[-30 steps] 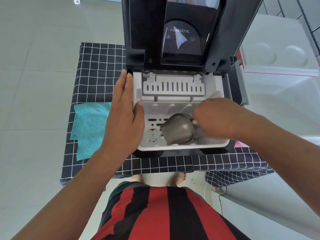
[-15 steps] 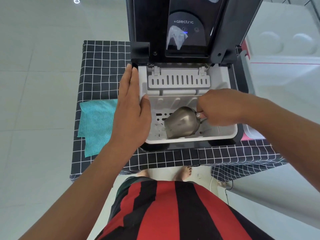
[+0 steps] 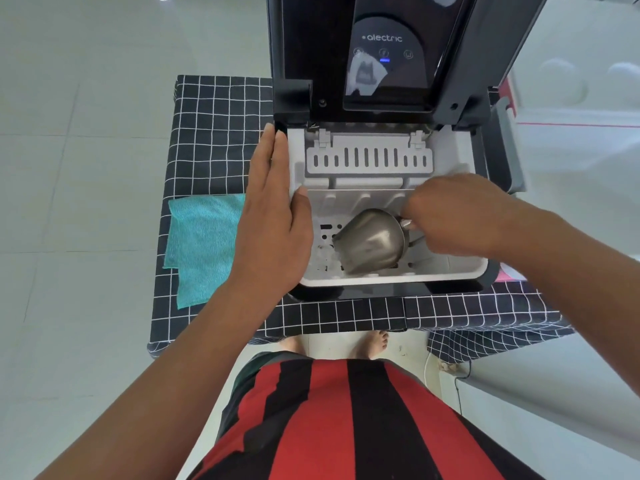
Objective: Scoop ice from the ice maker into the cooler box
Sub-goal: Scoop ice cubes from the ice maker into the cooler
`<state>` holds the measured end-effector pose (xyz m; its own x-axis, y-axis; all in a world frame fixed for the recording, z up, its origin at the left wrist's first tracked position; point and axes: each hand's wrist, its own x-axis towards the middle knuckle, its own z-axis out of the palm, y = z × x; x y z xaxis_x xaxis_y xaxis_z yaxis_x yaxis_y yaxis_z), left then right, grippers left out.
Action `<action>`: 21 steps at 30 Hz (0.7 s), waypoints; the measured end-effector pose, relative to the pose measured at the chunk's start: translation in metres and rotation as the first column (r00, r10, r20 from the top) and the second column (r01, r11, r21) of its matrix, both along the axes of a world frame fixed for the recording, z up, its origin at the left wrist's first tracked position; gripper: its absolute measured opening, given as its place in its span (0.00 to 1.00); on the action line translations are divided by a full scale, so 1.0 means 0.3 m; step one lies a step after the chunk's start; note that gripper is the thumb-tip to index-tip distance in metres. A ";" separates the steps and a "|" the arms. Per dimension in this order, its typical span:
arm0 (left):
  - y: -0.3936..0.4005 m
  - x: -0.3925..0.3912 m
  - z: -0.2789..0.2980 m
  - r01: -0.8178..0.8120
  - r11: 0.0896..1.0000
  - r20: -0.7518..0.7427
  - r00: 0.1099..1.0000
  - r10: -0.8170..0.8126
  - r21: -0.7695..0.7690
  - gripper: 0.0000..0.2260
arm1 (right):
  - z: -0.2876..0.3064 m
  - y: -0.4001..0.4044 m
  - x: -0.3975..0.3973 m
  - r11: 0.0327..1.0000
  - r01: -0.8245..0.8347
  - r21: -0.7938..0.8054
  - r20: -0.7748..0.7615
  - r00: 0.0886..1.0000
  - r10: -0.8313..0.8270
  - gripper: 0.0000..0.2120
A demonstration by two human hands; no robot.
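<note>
The black ice maker (image 3: pixel 374 292) stands on the checked table with its lid raised. Inside it is a white slotted basket (image 3: pixel 460 265). My right hand (image 3: pixel 450 216) grips the handle of a metal scoop (image 3: pixel 370 240), whose bowl lies mouth-down and leftward in the basket. A few pieces of ice (image 3: pixel 329 254) show at the scoop's left lip. My left hand (image 3: pixel 273 216) rests flat with straight fingers on the machine's left rim, thumb over the basket edge. The white cooler box (image 3: pixel 585 98) sits to the right, its lid partly in view.
A teal cloth (image 3: pixel 204 244) lies on the black-and-white checked tablecloth (image 3: pixel 214 133) left of the machine. The raised lid (image 3: pixel 384 53) with its control panel stands behind the basket. A cable (image 3: pixel 429 362) trails on the pale tiled floor below the table.
The view has shifted slightly. The scoop has edged a little to the left inside the basket. My left hand stays on the rim.
</note>
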<state>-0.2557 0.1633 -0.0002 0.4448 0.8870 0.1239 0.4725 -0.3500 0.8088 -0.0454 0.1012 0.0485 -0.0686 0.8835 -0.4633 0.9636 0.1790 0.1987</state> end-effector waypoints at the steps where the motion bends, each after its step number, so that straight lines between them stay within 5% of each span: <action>1: 0.000 -0.001 0.000 -0.002 1.000 0.001 1.000 0.002 -0.002 0.27 | 0.002 0.008 0.003 1.000 -0.001 -0.019 -0.011 1.000 0.001 0.15; 4: 0.000 0.001 0.001 -0.005 1.000 0.003 1.000 0.005 -0.005 0.27 | 0.000 0.013 0.021 0.997 0.021 -0.070 -0.071 0.997 -0.026 0.04; 12: -0.001 0.000 0.006 0.004 1.000 0.013 1.000 -0.003 -0.011 0.27 | -0.006 -0.005 0.011 0.982 0.143 -0.124 -0.152 0.975 -0.162 0.14; 21: 0.000 -0.001 0.003 0.012 1.000 0.014 1.000 -0.011 -0.016 0.27 | 0.004 0.075 -0.022 0.860 0.249 -0.445 -0.193 0.911 -0.363 0.18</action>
<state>-0.2560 0.1633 0.0006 0.4533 0.8838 0.1160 0.4571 -0.3423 0.8209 -0.0519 0.1237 0.0497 0.0055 0.6196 -0.7849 0.9879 -0.1252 -0.0918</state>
